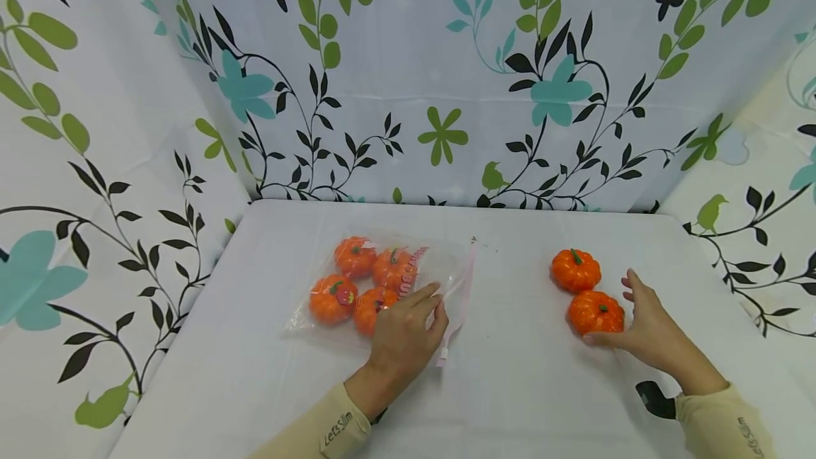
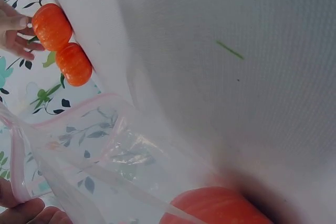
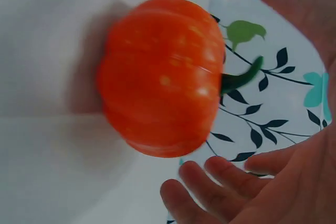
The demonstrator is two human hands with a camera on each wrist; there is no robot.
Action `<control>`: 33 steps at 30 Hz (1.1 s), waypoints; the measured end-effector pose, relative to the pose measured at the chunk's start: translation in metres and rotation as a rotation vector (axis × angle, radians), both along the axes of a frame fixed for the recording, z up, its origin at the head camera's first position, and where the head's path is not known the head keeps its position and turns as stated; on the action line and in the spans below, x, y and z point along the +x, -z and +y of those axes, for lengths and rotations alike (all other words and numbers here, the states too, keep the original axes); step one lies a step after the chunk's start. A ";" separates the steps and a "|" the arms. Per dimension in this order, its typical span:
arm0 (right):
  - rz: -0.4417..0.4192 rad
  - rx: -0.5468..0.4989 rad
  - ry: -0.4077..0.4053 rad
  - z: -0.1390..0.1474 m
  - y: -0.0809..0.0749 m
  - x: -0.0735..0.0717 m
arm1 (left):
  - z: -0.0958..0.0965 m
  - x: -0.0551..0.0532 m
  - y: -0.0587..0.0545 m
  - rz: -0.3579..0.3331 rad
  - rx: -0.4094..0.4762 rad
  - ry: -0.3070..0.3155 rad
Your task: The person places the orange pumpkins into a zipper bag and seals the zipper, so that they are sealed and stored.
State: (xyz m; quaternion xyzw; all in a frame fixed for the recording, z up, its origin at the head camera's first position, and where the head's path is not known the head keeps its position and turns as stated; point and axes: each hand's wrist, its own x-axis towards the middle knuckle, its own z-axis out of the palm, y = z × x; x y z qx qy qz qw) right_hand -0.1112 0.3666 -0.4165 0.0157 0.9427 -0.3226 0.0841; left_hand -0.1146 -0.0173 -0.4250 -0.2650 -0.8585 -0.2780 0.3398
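Note:
Several small orange pumpkins (image 1: pixel 333 299) lie inside a clear zip bag (image 1: pixel 446 271) with a pink-edged opening on its right side. My left hand (image 1: pixel 408 335) pinches the bag's upper film near that opening; in the left wrist view its fingers (image 2: pixel 31 214) are at the pink edge (image 2: pixel 19 166). To the right, two more pumpkins sit on the table, a rear one (image 1: pixel 576 270) and a front one (image 1: pixel 596 312). My right hand (image 1: pixel 650 331) is spread beside the front pumpkin, thumb at its near side. In the right wrist view a pumpkin (image 3: pixel 163 77) with a green stem stands apart from the fingers (image 3: pixel 210 187).
A white table (image 1: pixel 510 388) carries everything. A leaf-patterned curtain (image 1: pixel 408 76) hangs behind it and along both sides. A small green sliver (image 2: pixel 230 49) lies on the tabletop in the left wrist view. The bag's slider (image 1: pixel 443 353) is at the near end of its opening.

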 end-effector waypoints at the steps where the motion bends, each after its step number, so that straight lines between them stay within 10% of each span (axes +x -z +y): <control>1: -0.010 0.001 0.010 0.000 0.003 0.002 | 0.000 0.000 0.000 0.003 -0.001 -0.002; 15: 0.018 -0.008 0.116 -0.007 0.025 0.015 | 0.002 0.002 -0.001 -0.006 -0.010 -0.010; 33: 0.151 -0.246 -0.094 -0.112 0.013 -0.007 | 0.004 0.002 0.000 0.037 -0.014 -0.017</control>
